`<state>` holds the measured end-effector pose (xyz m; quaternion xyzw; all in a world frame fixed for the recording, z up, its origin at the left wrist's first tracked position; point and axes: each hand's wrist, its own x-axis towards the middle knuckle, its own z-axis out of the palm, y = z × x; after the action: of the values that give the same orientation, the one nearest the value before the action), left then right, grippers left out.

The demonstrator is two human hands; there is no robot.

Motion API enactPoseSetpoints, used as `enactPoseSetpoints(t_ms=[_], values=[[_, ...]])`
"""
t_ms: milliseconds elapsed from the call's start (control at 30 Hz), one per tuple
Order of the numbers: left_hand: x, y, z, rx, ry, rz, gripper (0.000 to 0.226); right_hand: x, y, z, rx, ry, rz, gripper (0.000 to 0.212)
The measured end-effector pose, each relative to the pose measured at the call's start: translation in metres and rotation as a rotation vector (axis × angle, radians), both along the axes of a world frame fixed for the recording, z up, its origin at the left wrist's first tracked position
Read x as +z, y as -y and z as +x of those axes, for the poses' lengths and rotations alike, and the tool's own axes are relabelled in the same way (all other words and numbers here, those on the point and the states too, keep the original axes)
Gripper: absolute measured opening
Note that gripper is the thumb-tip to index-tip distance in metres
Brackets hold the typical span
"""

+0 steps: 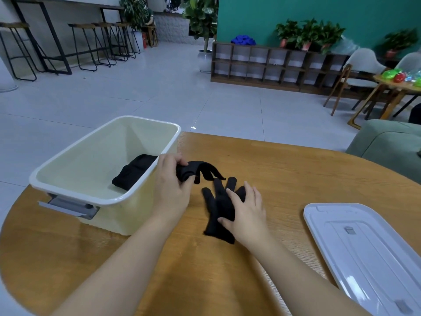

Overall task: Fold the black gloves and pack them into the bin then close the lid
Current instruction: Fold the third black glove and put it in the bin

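Black gloves (218,208), a cream bin (95,156) with white rim, a white lid (369,254), a honey-brown wood-grain table (284,169).

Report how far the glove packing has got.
Done: one folded black bundle already lies in the bin. In hand: the left hand holds a partly folded glove beside the bin, while the right hand presses another glove flat on the table. Left: fold and pack both, then fit the lid.

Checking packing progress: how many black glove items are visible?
3: a folded bundle inside the bin, one held by the left hand, one flat under the right hand.
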<state>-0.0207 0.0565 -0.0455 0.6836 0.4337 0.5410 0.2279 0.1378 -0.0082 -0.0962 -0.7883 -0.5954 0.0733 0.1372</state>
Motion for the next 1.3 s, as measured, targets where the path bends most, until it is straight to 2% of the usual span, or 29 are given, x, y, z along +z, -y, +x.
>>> enactPoseSetpoints(t_ms=[67,167,200,267,300,333,367,433,467,533,667,767,800,900,1067,1200,1300], values=[[-0.002,0.000,0.000,-0.003,-0.006,-0.006,0.033,-0.005,0.000,0.001,0.129,0.064,-0.004,0.069],[-0.004,-0.001,0.003,-0.007,-0.017,-0.021,0.029,-0.011,-0.001,-0.001,0.316,-0.006,-0.229,0.064],[-0.005,-0.001,0.005,-0.005,-0.022,-0.032,0.027,-0.011,-0.001,-0.002,0.339,-0.055,-0.228,0.059],[-0.008,0.000,0.009,-0.010,-0.042,-0.036,0.026,-0.008,-0.002,-0.004,0.267,-0.170,-0.022,0.044],[-0.010,0.001,0.012,-0.022,-0.055,-0.027,0.026,-0.002,-0.002,-0.006,0.164,-0.288,0.096,0.038],[-0.012,0.002,0.013,-0.036,-0.073,-0.015,0.025,0.006,-0.002,-0.007,0.046,-0.501,0.151,0.036],[-0.014,0.002,0.014,-0.048,-0.093,0.000,0.024,0.016,-0.004,-0.009,-0.057,-0.814,0.120,0.040],[-0.020,0.004,0.014,-0.075,-0.126,0.028,0.024,0.030,-0.011,-0.006,-0.130,-1.426,-0.063,0.053],[-0.023,0.005,0.014,-0.098,-0.130,0.026,0.024,0.034,-0.014,-0.003,-0.145,-1.596,-0.119,0.056],[-0.026,0.007,0.014,-0.150,-0.115,-0.018,0.028,0.038,-0.020,0.002,-0.151,-1.729,-0.147,0.056],[-0.028,0.007,0.014,-0.273,-0.139,-0.090,0.028,0.044,-0.031,0.006,-0.123,-1.787,-0.022,0.030],[-0.031,0.005,0.012,-0.387,-0.258,-0.021,0.026,0.043,-0.035,0.012,-0.092,-1.855,0.099,0.053],[-0.033,0.005,0.011,-0.409,-0.298,-0.002,0.025,0.043,-0.035,0.014,-0.059,-1.831,0.123,0.052],[-0.049,0.004,0.008,-0.460,-0.415,0.011,0.024,0.039,-0.028,0.013,-0.052,-1.671,0.146,0.041],[-0.078,0.013,-0.002,-0.546,-0.618,-0.190,0.039,0.009,-0.024,0.013,-0.291,-1.283,-0.023,0.033],[-0.079,0.016,-0.002,-0.478,-0.580,-0.206,0.050,0.006,-0.026,0.010,-0.285,-1.101,0.008,0.028],[-0.082,0.017,-0.001,-0.383,-0.584,-0.218,0.054,0.004,-0.027,0.008,-0.252,-0.936,0.016,0.035]])
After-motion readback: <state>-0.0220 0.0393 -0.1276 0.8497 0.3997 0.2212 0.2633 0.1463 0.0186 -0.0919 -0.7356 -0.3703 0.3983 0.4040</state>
